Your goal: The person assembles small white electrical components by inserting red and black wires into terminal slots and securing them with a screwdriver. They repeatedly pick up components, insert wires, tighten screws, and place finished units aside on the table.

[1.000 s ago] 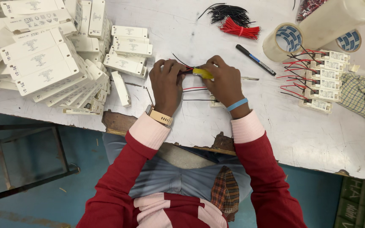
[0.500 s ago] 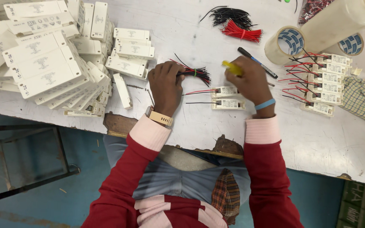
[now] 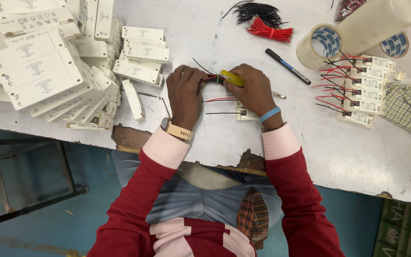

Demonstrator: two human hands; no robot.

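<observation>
A yellow-handled screwdriver (image 3: pixel 232 78) is lying nearly level across the white table, gripped in the right hand (image 3: pixel 255 91), its tip pointing left into a small white driver module that is sitting hidden under the left hand (image 3: pixel 185 93). Red and black wires (image 3: pixel 204 70) are sticking out from that module, fanning toward the table's far side.

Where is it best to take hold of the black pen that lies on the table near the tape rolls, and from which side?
Grip the black pen at the middle of its barrel, from above, fingers across its narrow width. It lies flat and slanted on the white table, with bare surface on both long sides. The tape roll stands close to its far side, so come straight down.
</observation>
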